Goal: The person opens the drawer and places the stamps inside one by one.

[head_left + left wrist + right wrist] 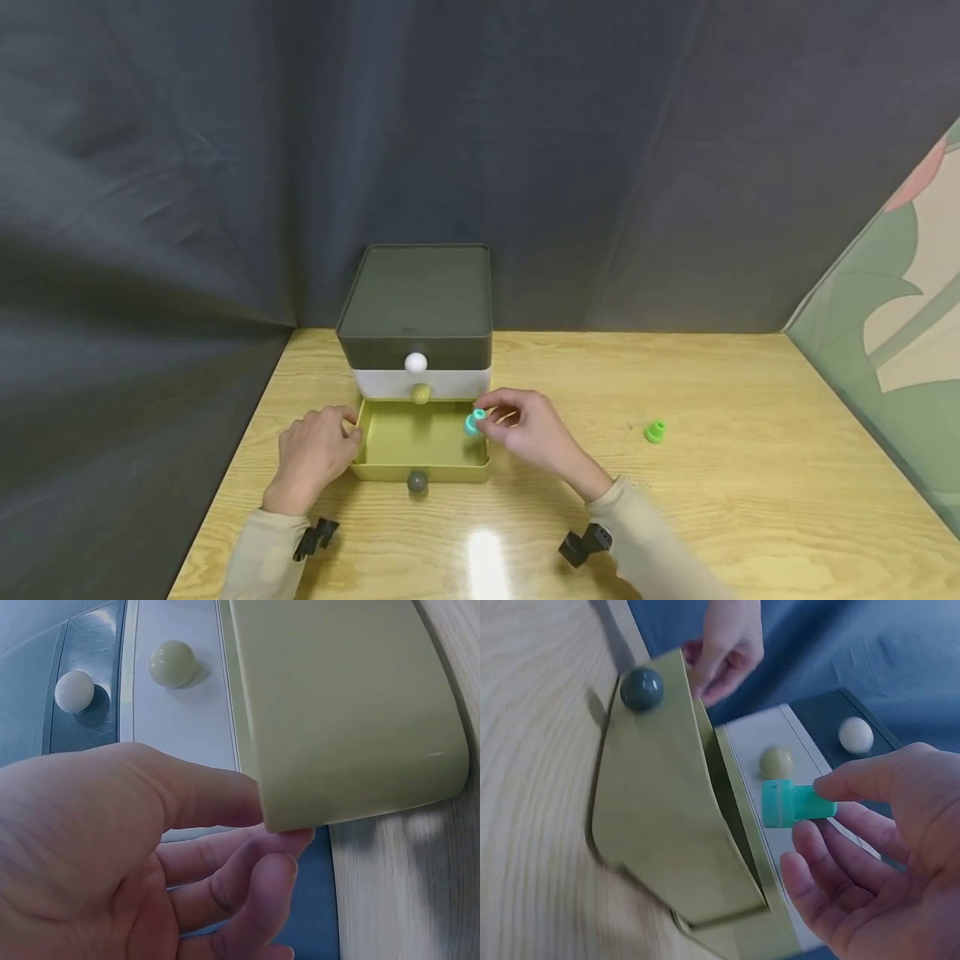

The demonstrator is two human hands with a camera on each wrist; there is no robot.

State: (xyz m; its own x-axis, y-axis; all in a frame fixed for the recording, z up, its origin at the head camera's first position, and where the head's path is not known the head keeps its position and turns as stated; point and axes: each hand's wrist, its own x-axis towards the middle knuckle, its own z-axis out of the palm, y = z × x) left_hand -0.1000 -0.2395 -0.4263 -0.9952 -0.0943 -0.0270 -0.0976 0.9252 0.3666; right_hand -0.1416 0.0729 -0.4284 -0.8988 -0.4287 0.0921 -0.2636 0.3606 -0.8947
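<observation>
The lowest drawer, olive green with a dark round knob, is pulled out from a small drawer cabinet. My left hand grips its left side wall, the thumb at the rim and the fingers against the outside, as the left wrist view shows. Over the right side of the drawer, my right hand pinches a small turquoise stepped plug between thumb and fingertips. In the head view this plug's hollow narrow end points up.
A bright green stepped plug stands on the wooden table to the right. Above the drawer are a white drawer with an olive knob and a dark top drawer with a white knob. A dark curtain hangs behind.
</observation>
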